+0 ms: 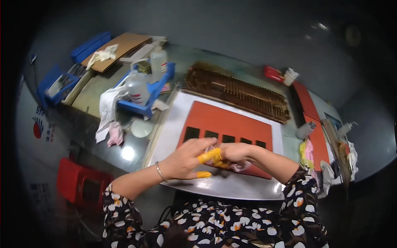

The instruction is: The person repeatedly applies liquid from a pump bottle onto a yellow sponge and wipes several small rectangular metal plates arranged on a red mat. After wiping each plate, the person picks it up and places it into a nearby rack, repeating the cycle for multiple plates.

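My left hand point(184, 158), with yellow finger covers on the thumb and a finger, reaches in from the left. Its thumb stands apart from the fingers, whose tips meet my right hand point(232, 153). That right hand is bent inward, its fingers curled around a crumpled pale pink cloth point(241, 166); part of the cloth is hidden. Both hands are over the front of an orange mat point(231, 118). Several dark rectangular plates point(192, 133) lie in a row on the mat, just beyond my hands. Under the mat is a white board point(165, 142).
Behind the mat stands a long brown rack point(237, 91) of upright thin pieces. At the left, a blue tray point(155, 93) holds clear bottles point(137, 87), with a white cloth point(108, 103) beside it. Another bottle point(305, 130) stands at right. A red stool point(80, 180) is lower left.
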`<state>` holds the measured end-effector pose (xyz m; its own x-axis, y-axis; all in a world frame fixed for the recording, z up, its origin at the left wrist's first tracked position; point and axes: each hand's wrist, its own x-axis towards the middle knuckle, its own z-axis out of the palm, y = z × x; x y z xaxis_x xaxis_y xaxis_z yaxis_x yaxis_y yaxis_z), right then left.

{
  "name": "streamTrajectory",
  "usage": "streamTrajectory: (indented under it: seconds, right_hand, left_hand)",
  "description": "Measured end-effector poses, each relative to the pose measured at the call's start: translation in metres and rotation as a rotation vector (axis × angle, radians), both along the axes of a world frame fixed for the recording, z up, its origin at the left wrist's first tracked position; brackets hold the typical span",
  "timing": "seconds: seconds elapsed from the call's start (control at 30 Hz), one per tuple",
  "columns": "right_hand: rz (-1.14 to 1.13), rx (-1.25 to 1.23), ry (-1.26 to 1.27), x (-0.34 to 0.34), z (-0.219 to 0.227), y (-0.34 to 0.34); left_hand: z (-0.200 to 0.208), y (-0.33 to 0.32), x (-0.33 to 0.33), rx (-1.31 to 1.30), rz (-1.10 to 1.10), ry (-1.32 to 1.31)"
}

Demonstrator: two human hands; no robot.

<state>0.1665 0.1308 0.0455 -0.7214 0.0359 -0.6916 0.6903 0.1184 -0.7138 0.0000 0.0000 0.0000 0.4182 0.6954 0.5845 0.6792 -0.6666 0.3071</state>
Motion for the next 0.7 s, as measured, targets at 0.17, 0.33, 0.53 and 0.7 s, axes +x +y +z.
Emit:
streamTrajectory:
  seconds: [0.17,0.33,0.53,0.7]
  right_hand:
    - [-0.041,-0.370,-0.001,-0.027,-0.034,0.006]
    - [0.152,1.131,0.788,-0.118,-0.029,-0.026]
    - [0.100,0.859,1.230,-0.179,-0.022,-0.021]
    - [-0.218,0.283,1.037,-0.219,-0.015,0.017]
  left_hand:
    - [-0.051,-0.001,-0.003,0.030,0.042,-0.237]
    - [-0.061,0.002,-0.054,0.022,0.607,-0.616]
    - [-0.027,-0.004,-0.100,-0.341,0.133,-1.556]
    - [-0.015,0.001,-0.147,-0.071,0.513,-1.075]
